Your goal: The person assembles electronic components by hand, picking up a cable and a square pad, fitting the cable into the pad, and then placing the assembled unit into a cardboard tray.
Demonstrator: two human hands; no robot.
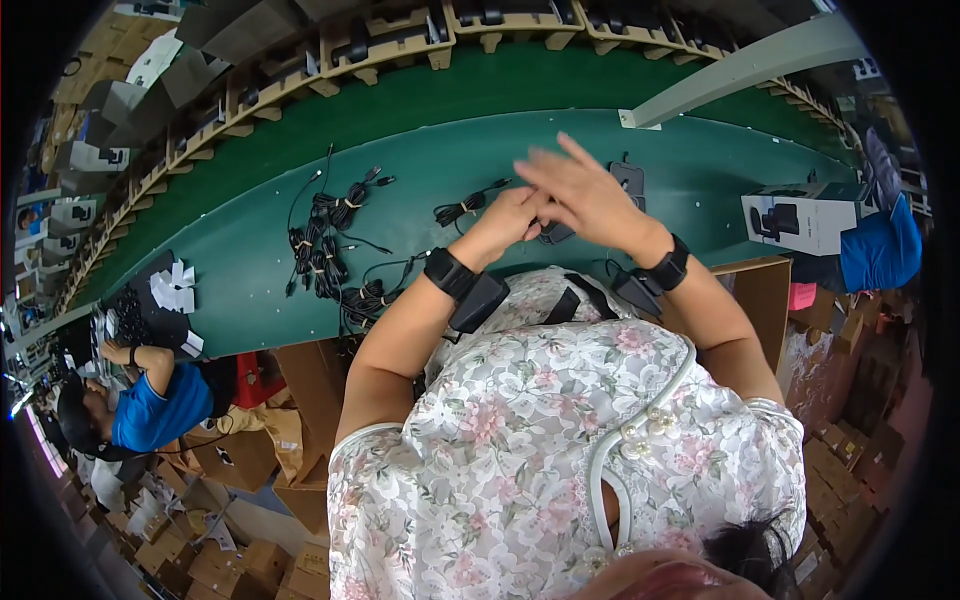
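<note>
My left hand (503, 222) has its fingers curled together above the green bench, and whatever they may grip is hidden. Across it reaches my right hand (592, 198), fingers stretched out and apart, their tips smeared by motion. The two hands meet or overlap at the fingers. Partly covered beneath them is a flat black item (557, 236) on the bench. Just beyond my right hand lies a dark flat rectangular device (628, 180). A bundled black cable (460, 209) rests left of my left hand. Farther left, several tied black cables (325, 245) form a loose pile.
The green bench (420, 165) curves across the view. Behind it runs a row of tan trays (385, 48) with black items. A grey post (745, 72) slants at the right, near a printed box (797, 222). Co-workers in blue (165, 410) sit at both sides.
</note>
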